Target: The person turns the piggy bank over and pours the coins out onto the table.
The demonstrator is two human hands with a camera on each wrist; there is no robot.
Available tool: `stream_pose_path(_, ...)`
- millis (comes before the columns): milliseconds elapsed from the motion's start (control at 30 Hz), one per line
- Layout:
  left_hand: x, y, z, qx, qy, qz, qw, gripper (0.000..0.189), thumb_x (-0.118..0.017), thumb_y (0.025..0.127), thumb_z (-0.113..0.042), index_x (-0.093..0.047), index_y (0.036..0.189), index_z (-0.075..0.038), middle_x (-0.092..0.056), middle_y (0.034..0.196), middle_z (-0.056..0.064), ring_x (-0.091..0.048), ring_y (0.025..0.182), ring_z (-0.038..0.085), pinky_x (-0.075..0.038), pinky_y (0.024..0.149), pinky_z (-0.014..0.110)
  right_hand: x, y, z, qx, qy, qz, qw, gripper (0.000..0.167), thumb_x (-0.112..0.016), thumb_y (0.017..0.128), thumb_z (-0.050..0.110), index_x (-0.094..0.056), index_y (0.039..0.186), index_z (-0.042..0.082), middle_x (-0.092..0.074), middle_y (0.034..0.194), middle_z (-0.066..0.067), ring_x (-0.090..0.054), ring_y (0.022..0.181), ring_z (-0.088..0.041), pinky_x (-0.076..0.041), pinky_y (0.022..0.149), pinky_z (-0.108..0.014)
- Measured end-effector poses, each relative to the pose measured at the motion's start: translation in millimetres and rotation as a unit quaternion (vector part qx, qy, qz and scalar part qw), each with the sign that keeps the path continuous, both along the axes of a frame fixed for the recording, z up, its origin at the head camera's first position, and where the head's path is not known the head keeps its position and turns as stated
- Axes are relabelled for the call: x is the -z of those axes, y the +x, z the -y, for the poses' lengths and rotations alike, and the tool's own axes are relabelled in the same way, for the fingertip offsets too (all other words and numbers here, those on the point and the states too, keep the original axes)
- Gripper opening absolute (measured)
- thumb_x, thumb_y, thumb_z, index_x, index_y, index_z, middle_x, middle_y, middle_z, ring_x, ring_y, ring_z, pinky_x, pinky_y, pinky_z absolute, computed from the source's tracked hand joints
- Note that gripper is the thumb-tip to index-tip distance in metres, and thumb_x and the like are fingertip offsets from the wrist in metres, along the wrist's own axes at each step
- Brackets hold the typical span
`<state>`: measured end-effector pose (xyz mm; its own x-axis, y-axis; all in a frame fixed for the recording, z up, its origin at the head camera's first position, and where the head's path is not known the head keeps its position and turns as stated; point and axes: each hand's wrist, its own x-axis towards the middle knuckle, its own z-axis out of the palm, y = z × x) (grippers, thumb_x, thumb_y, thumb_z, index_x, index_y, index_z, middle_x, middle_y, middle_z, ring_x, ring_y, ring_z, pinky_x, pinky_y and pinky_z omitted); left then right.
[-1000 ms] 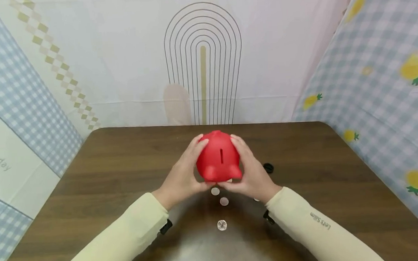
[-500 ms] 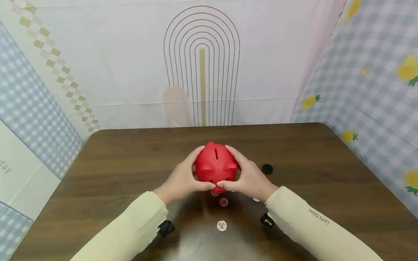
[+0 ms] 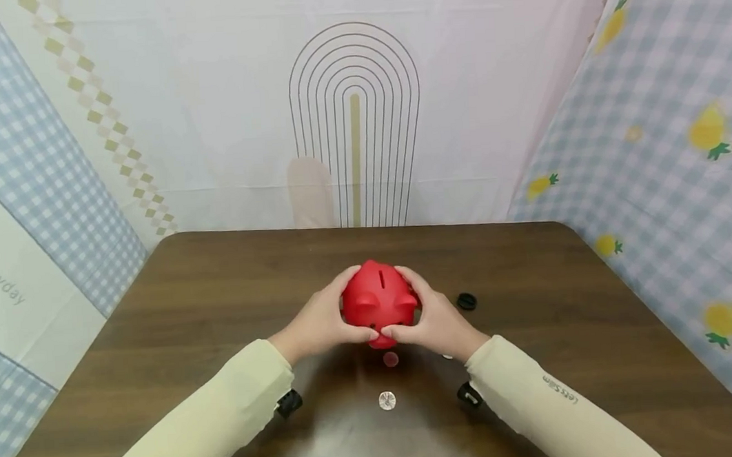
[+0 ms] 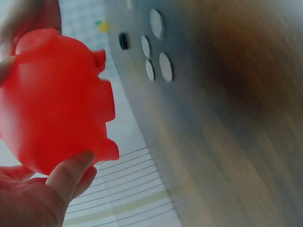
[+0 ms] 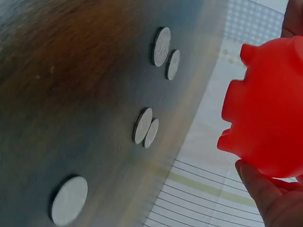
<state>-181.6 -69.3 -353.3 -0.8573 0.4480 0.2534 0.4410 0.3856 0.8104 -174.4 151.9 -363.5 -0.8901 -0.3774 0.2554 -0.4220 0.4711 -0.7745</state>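
Observation:
A red piggy bank [image 3: 376,300] is held between both hands over the middle of the table. My left hand [image 3: 321,322] grips its left side and my right hand [image 3: 438,321] its right, the thumbs meeting near the snout. On top the dark coin slot shows, with the ears and eyes turned toward me. Both wrist views catch its stubby feet, raised off the tabletop. Silver coins lie below and nearer to me, one coin [image 3: 387,400] well in front and another [image 3: 391,359] just below the snout. Several more, including a large coin [image 5: 69,200], appear in the right wrist view.
A small round black piece [image 3: 466,301] lies on the brown wooden table [image 3: 220,284], beyond my right hand. Patterned cloth [image 3: 229,111] hangs behind the table and along both sides.
The piggy bank has come lower and tilted back, so its eyes and snout now show under the slot. Both hands have kept their grip and moved with it.

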Motion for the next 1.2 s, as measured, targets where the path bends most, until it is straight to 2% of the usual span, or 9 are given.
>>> stream_pose_path(200,-1.2,2.4,2.2,0.003,-0.021,-0.222,0.9748,0.098,-0.088,0.066,-0.013,-0.033,0.146,-0.008,-0.039,0.146,0.013,-0.048,0.124,0.03,-0.053,0.09,0.042,1.6,-3.5,-1,-0.02,0.0,-0.253,0.9672,0.098,-0.087,0.065,0.018,-0.033,0.145,0.004,-0.044,0.142,-0.013,-0.049,0.123,-0.028,-0.055,0.087,-0.043)
stream_pose_path(433,5.8,-4.9,2.3,0.007,-0.019,-0.018,0.9996,0.094,-0.086,0.069,-0.014,-0.033,0.147,-0.017,-0.049,0.135,0.0,-0.052,0.115,0.02,-0.055,0.084,0.034,6.2,-5.3,1,0.006,0.032,-0.049,0.9983,0.089,-0.084,0.073,0.027,-0.034,0.146,0.022,-0.055,0.128,0.002,-0.057,0.106,-0.016,-0.056,0.078,-0.03)
stream_pose_path(533,4.5,-3.3,2.4,0.012,-0.021,-0.099,0.9948,0.098,-0.088,0.067,-0.015,-0.032,0.147,-0.014,-0.043,0.142,0.005,-0.05,0.121,0.024,-0.055,0.087,0.037,5.8,-3.4,0,0.001,0.027,-0.125,0.9918,0.095,-0.086,0.069,0.023,-0.032,0.147,0.019,-0.049,0.136,-0.001,-0.054,0.113,-0.02,-0.057,0.081,-0.035)
stream_pose_path(667,1.8,-0.5,1.9,0.014,-0.025,-0.249,0.968,0.099,-0.089,0.065,-0.014,-0.033,0.146,-0.006,-0.036,0.148,0.016,-0.046,0.127,0.031,-0.052,0.092,0.043,2.9,-2.2,-2,-0.013,0.02,-0.274,0.9615,0.1,-0.088,0.063,0.019,-0.032,0.145,0.007,-0.042,0.144,-0.014,-0.048,0.123,-0.03,-0.056,0.084,-0.045)
stream_pose_path(800,3.2,-2.0,-1.3,0.017,-0.021,-0.082,0.9963,0.09,-0.086,0.069,-0.018,-0.038,0.143,-0.008,-0.052,0.133,0.011,-0.055,0.113,0.025,-0.054,0.088,0.038,1.1,-1.9,-3,-0.011,0.018,-0.089,0.9958,0.089,-0.083,0.072,0.026,-0.036,0.146,0.013,-0.054,0.132,-0.009,-0.055,0.112,-0.024,-0.056,0.082,-0.04)
stream_pose_path(900,6.0,-1.3,-2.5,0.006,-0.02,0.055,0.9983,0.086,-0.084,0.071,-0.02,-0.039,0.143,-0.01,-0.058,0.124,0.006,-0.058,0.104,0.021,-0.054,0.083,0.035,3.4,1.5,-4,0.016,0.035,0.055,0.9977,0.084,-0.079,0.077,0.032,-0.035,0.147,0.02,-0.058,0.125,-0.003,-0.058,0.105,-0.019,-0.055,0.08,-0.033)
stream_pose_path(967,4.8,2.1,-1.9,0.007,-0.016,0.045,0.9988,0.088,-0.085,0.07,-0.019,-0.037,0.144,-0.012,-0.055,0.128,0.005,-0.057,0.107,0.022,-0.055,0.083,0.035,4.0,3.8,-4,0.008,0.034,0.031,0.9989,0.088,-0.08,0.076,0.031,-0.033,0.148,0.018,-0.056,0.129,-0.003,-0.057,0.109,-0.02,-0.055,0.081,-0.033)
stream_pose_path(1100,0.3,8.2,0.9,-0.003,0.004,-0.105,0.9945,0.096,-0.087,0.067,-0.013,-0.034,0.147,-0.011,-0.042,0.144,0.008,-0.05,0.122,0.027,-0.054,0.089,0.04,1.8,2.8,-2,-0.014,0.03,-0.188,0.9816,0.097,-0.085,0.069,0.023,-0.032,0.148,0.007,-0.048,0.14,-0.011,-0.052,0.119,-0.026,-0.055,0.086,-0.04)
stream_pose_path(1200,-1.4,6.6,1.4,-0.005,0.02,-0.093,0.9955,0.092,-0.085,0.069,-0.014,-0.035,0.146,-0.01,-0.042,0.144,0.009,-0.05,0.122,0.029,-0.054,0.089,0.041,-0.5,0.1,-2,-0.01,0.02,-0.188,0.9818,0.092,-0.084,0.071,0.025,-0.034,0.147,0.007,-0.05,0.137,-0.012,-0.055,0.115,-0.025,-0.056,0.084,-0.038)
